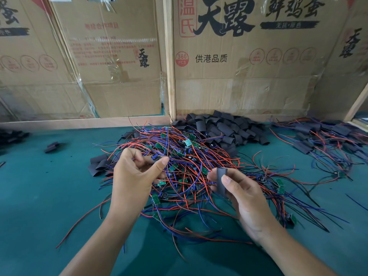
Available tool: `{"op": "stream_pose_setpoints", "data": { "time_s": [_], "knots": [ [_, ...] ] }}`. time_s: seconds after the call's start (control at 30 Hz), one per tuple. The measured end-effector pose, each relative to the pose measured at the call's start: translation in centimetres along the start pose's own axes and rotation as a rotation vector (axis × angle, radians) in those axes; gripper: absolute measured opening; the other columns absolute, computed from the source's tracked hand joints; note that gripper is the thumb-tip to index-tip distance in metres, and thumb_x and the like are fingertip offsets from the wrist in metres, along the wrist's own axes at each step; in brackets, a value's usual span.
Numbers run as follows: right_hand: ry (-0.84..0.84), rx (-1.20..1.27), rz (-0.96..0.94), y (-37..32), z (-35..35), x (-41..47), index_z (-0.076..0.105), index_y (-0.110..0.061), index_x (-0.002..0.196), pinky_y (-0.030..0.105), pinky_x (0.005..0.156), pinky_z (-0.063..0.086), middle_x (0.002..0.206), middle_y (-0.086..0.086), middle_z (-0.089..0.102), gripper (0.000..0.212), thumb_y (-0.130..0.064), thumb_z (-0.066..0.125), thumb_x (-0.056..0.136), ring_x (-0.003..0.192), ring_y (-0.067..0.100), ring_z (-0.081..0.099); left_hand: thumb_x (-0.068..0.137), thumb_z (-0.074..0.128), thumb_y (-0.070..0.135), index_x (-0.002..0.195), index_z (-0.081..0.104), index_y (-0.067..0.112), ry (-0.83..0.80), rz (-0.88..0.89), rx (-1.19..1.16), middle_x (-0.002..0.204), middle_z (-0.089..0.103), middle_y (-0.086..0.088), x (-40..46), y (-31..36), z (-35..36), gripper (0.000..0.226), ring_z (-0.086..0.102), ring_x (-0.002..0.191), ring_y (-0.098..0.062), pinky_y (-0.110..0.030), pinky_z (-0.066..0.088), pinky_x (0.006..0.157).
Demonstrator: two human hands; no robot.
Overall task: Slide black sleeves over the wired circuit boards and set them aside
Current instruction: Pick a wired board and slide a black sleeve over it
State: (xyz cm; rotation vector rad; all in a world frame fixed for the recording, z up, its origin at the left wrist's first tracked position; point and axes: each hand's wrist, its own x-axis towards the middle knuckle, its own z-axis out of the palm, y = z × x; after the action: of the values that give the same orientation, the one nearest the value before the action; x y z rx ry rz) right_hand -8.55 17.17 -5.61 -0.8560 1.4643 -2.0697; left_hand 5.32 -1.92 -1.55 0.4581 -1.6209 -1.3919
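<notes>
A tangled heap of small green circuit boards with red and blue wires [185, 168] lies on the green table [39, 196]. My left hand [133, 176] hovers over its left side, thumb and fingers pinching a small board [156, 157] that is mostly hidden by the fingers. My right hand [245, 200] holds one black sleeve [221, 181] upright between thumb and fingers, over the heap's right side. A pile of loose black sleeves [223, 128] lies behind the heap. Sleeved boards with wires [326, 142] are stacked at the far right.
Cardboard boxes [239, 56] with a wooden frame wall off the back of the table. A few flat black sleeves [99, 164] lie left of the heap, and another stray sleeve [52, 146] further left. More black pieces [12, 136] sit at the left edge.
</notes>
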Motion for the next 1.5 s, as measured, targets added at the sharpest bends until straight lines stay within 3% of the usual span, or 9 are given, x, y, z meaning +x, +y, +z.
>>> {"op": "stream_pose_setpoints", "data": {
  "time_s": [0.13,0.3,0.4,0.53,0.7,0.87,1.03,1.3,1.5],
  "knots": [
    [-0.047,-0.177,-0.127,0.0,1.0,-1.1,0.072,-0.012,0.108,0.019,0.086,0.049,0.108,0.006,0.074,0.037,-0.038,0.068,0.082,0.1,0.016,0.069,0.067,0.087,0.037,0.094,0.042,0.017,0.0,-0.109,-0.101,0.067,0.061,0.006,-0.4,0.1,0.6,0.057,0.053,0.046,-0.015,-0.023,0.039,0.047],
    [-0.206,-0.491,-0.19,0.2,1.8,-2.1,0.069,-0.024,0.119,0.016,0.1,0.041,0.125,-0.013,0.067,0.036,-0.04,0.064,0.087,0.121,0.009,0.06,0.063,0.083,0.04,0.105,0.059,0.014,-0.064,-0.222,-0.242,0.074,0.063,-0.005,-1.0,0.3,1.4,0.054,0.054,0.057,-0.014,-0.023,0.038,0.053],
    [-0.272,-0.546,-0.199,0.4,2.0,-2.3,0.068,-0.024,0.118,0.014,0.103,0.038,0.131,-0.021,0.062,0.034,-0.039,0.066,0.087,0.127,0.003,0.054,0.075,0.076,0.032,0.106,0.059,0.011,-0.113,-0.265,-0.289,0.09,0.076,-0.01,-1.3,0.4,1.7,0.041,0.046,0.046,-0.013,-0.019,0.038,0.046],
    [-0.326,-0.544,-0.14,0.6,2.1,-2.5,0.069,-0.03,0.11,0.013,0.1,0.039,0.128,-0.024,0.063,0.026,-0.037,0.069,0.086,0.124,0.001,0.056,0.081,0.069,0.031,0.112,0.054,0.01,-0.174,-0.3,-0.311,0.091,0.075,-0.019,-1.8,0.6,2.1,0.04,0.043,0.04,-0.014,-0.019,0.039,0.042],
    [-0.345,-0.468,-0.092,0.4,2.4,-2.6,0.068,-0.027,0.108,0.022,0.089,0.048,0.103,-0.007,0.073,0.021,-0.038,0.066,0.09,0.101,0.015,0.067,0.088,0.063,0.035,0.102,0.048,0.02,-0.196,-0.314,-0.333,0.089,0.074,-0.022,-1.9,0.6,2.3,0.026,0.04,0.037,-0.017,-0.021,0.035,0.04],
    [-0.312,-0.263,-0.011,0.2,2.5,-2.6,0.068,-0.016,0.106,0.036,0.089,0.05,0.103,0.01,0.072,0.031,-0.042,0.065,0.089,0.098,0.026,0.067,0.099,0.054,0.029,0.099,0.052,0.022,-0.131,-0.279,-0.343,0.065,0.061,-0.011,-1.5,0.3,2.2,0.007,0.038,0.036,-0.017,-0.022,0.035,0.038],
    [-0.308,-0.183,0.004,0.2,2.3,-2.6,0.067,-0.011,0.103,0.054,0.094,0.048,0.101,0.015,0.073,0.032,-0.039,0.064,0.088,0.099,0.037,0.066,0.098,0.056,0.027,0.102,0.052,0.022,-0.05,-0.263,-0.326,0.059,0.055,-0.006,-1.0,0.4,1.8,0.008,0.038,0.036,-0.017,-0.022,0.035,0.04],
    [-0.276,-0.159,-0.016,0.2,1.9,-2.2,0.068,-0.017,0.103,0.042,0.085,0.052,0.1,0.016,0.071,0.027,-0.038,0.066,0.086,0.092,0.026,0.068,0.103,0.054,0.021,0.108,0.05,0.017,0.006,-0.219,-0.333,0.058,0.051,0.002,-0.2,0.8,0.9,0.008,0.039,0.038,-0.012,-0.02,0.036,0.039],
    [-0.196,-0.444,-0.113,0.0,1.4,-2.0,0.066,-0.035,0.109,0.024,0.083,0.052,0.098,-0.004,0.073,0.023,-0.044,0.066,0.088,0.091,0.015,0.068,0.103,0.053,0.019,0.104,0.053,0.02,0.003,-0.175,-0.347,0.06,0.054,0.009,0.1,1.3,0.4,0.002,0.042,0.041,-0.009,-0.019,0.035,0.039]
  ]
}}
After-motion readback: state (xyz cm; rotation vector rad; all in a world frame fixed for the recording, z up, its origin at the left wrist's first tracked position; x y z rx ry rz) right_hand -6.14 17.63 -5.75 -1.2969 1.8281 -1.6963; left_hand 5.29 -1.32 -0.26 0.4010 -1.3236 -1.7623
